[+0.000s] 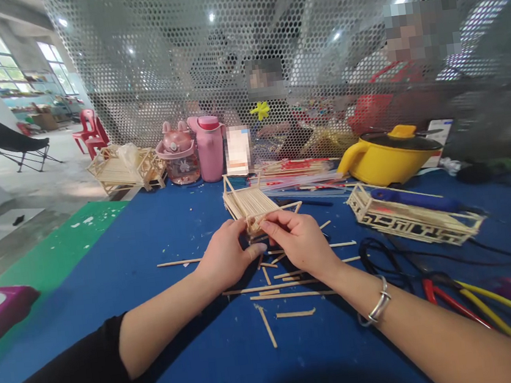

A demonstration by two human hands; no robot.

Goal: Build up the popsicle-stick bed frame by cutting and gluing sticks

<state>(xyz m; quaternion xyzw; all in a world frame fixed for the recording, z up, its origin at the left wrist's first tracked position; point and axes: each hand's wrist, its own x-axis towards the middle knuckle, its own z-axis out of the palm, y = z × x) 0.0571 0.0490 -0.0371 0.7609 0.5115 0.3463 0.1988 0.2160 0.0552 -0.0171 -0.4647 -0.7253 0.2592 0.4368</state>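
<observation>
A small model made of thin wooden sticks (253, 203), with a slatted deck and raised posts, is between my hands above the blue table. My left hand (225, 253) grips its near left corner with thumb and fingers. At the near right corner, my right hand (300, 238) pinches the frame, its fingertips partly hiding the joint. Whether a separate small stick is in that pinch, I cannot make out. Loose sticks (290, 294) of several lengths lie on the table below and around my hands.
Right of me are a finished-looking stick model (418, 219), a black cable (369, 258), red-handled pliers (457, 301) and a yellow pot (384, 161). Behind stand a pink bottle (210, 150), a clear pink jug (181, 160) and another stick model (118, 176). People sit beyond the perforated screen (202, 50).
</observation>
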